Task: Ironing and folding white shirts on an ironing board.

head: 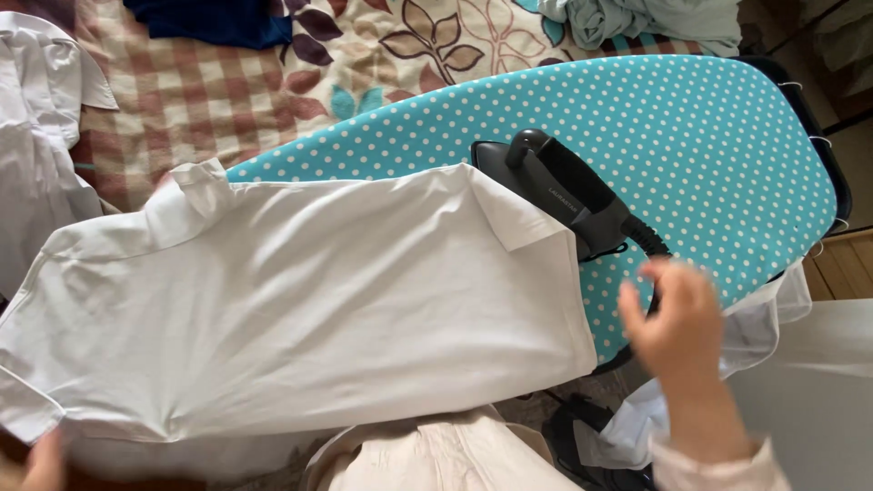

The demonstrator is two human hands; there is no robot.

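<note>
Right hand (pixel 680 314) hovered open, empty, near black iron (pixel 571 195) on dotted board (pixel 727 136); left hand (pixel 41 459) at white shirt (pixel 300 309) edge, grip unclear.

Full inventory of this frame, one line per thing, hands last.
ironing board: 1, turquoise cover with white dots, slanting across the middle to the right.
white shirt: 1, white, spread over the board's left part and hanging off it.
iron: 1, dark grey and black, standing on the board at the shirt's right edge, cord running down to the right.
patterned bedspread: 1, checks and leaf print, behind the board.
dark blue garment: 1, top edge on the bedspread.
pale green cloth: 1, top right.
white garment: 1, far left on the bedspread.
right hand: open, blurred, near the iron's cord.
left hand: only partly visible, bottom left corner at the shirt's edge.
</note>
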